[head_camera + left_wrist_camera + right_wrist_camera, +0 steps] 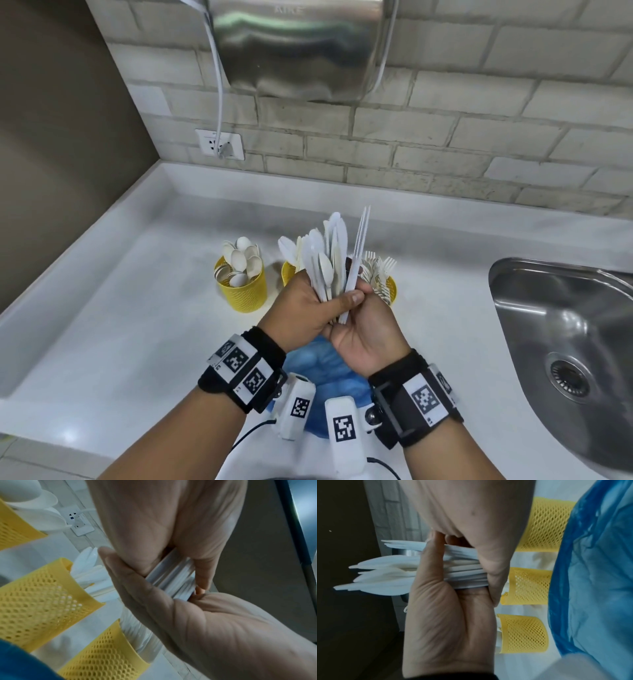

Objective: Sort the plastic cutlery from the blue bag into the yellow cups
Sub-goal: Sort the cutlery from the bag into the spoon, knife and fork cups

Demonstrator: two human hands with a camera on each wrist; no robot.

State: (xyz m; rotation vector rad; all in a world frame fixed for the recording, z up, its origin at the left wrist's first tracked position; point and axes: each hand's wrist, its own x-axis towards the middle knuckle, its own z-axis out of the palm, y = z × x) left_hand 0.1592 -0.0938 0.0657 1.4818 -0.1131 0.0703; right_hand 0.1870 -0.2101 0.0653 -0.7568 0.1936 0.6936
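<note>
Mid-sort. Left hand (301,308) grips a fanned bundle of white plastic cutlery (325,260) at frame centre; right hand (366,329) pinches it too. Three yellow mesh cups (245,287) behind already part-filled; crumpled blue plastic bag (325,363) below the wrists.

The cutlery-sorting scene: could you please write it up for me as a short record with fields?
Left hand: grips mixed cutlery bundle
Right hand: pinches pieces at the bundle's right edge
Left cup: spoons
Middle cup: white cutlery, mostly hidden by the hands
Right cup: forks
Blue bag: on counter, under the wrists
Sink: far right
</note>
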